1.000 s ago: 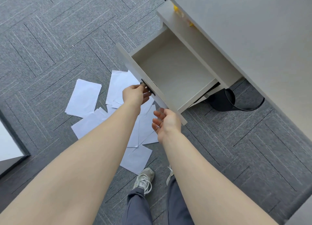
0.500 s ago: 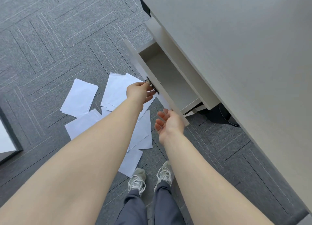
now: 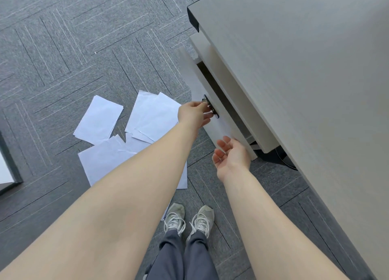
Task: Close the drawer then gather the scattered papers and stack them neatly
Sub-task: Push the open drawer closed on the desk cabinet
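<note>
A pale grey drawer (image 3: 195, 84) under the desk stands only a narrow gap open. My left hand (image 3: 194, 115) grips the dark metal handle (image 3: 210, 107) on the drawer front. My right hand (image 3: 232, 155) is open, palm up, fingers apart, at the near lower corner of the drawer front. Several white papers (image 3: 151, 115) lie scattered on the carpet to the left of the drawer, one sheet (image 3: 99, 119) apart at the far left. My left forearm hides part of the pile.
The grey desk top (image 3: 305, 90) fills the right side and overhangs the drawer. A dark cable and base (image 3: 280, 157) sit under the desk. My two shoes (image 3: 187, 218) stand just below the papers. A framed panel edge (image 3: 8, 166) shows at far left. Grey carpet all around.
The drawer has slid in from wide open to a narrow gap, my left hand on the handle moving with it. My right hand followed along the front's lower corner.
</note>
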`<act>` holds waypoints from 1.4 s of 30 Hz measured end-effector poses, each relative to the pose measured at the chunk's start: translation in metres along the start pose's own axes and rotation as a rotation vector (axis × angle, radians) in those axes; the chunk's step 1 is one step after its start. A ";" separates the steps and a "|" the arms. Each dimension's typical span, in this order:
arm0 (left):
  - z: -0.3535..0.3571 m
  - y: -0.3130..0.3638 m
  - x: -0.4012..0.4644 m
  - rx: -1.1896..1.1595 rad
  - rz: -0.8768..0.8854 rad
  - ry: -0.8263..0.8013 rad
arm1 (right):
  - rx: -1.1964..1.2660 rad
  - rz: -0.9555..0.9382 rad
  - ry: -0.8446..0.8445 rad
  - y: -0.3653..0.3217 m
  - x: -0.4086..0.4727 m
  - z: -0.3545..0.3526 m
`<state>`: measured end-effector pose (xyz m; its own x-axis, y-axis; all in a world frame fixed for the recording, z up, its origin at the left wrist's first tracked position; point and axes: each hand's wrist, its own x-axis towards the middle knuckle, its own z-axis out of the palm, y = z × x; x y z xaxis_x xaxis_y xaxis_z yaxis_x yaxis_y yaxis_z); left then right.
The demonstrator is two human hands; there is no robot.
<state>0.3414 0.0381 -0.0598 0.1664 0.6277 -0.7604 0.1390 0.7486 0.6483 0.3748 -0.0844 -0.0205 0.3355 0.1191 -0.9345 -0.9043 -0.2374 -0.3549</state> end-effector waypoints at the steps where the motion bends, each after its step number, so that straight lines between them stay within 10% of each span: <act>1: 0.002 0.001 0.001 -0.003 0.002 -0.005 | 0.001 -0.006 0.001 -0.002 0.001 0.000; 37: 0.027 0.008 0.015 0.021 0.014 -0.074 | -0.044 -0.178 0.053 -0.015 0.030 -0.007; 42: 0.017 0.003 0.016 0.331 0.225 -0.046 | -0.083 -0.195 0.050 -0.011 0.029 -0.008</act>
<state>0.3614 0.0467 -0.0695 0.2706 0.7526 -0.6003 0.3994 0.4796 0.7813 0.3966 -0.0865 -0.0436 0.5163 0.1234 -0.8474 -0.7967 -0.2938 -0.5282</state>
